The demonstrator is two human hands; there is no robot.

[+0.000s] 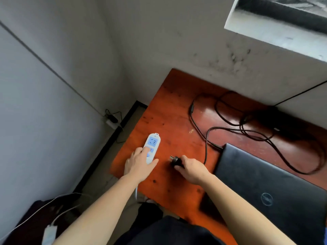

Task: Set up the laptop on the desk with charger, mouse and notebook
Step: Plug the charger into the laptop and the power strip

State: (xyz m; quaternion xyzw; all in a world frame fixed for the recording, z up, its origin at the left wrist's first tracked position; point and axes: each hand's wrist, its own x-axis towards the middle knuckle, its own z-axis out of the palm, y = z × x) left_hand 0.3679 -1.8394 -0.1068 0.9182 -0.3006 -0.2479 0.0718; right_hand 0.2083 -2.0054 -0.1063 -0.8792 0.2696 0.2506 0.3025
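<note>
A: Why are the 2 hands so close together near the desk's left edge?

B: My guess is the plug is about to go into the strip. The left hand [139,162] lies flat over the near end of the white power strip [152,147], fingers spread and pressing down, thumb along its right side, which would keep the strip from sliding. The right hand [192,169] is curled around the black charger plug [174,160], fingers closed on its body, the metal prongs aimed left toward the strip. Plug and strip are near but apart.

A: And the other end of the charger?

B: The black cable [206,145] runs back from the plug and seems to meet the left rear corner of the closed laptop [272,190], which lies flat on the right side of the desk. More cable loops loosely behind it near the wall; the adapter brick is lost in a dark blur there.

A: Mouse and notebook?

B: Neither shows clearly. There's a dark flat shape at the desk's near edge; I cannot tell what it is.

A: The surface?

B: An orange-red wooden desk [169,106], glossy and scuffed, pushed into a corner of grey, stained walls. A window sill [276,32] sits above right, and a wall socket with a plug is low on the left wall.
</note>
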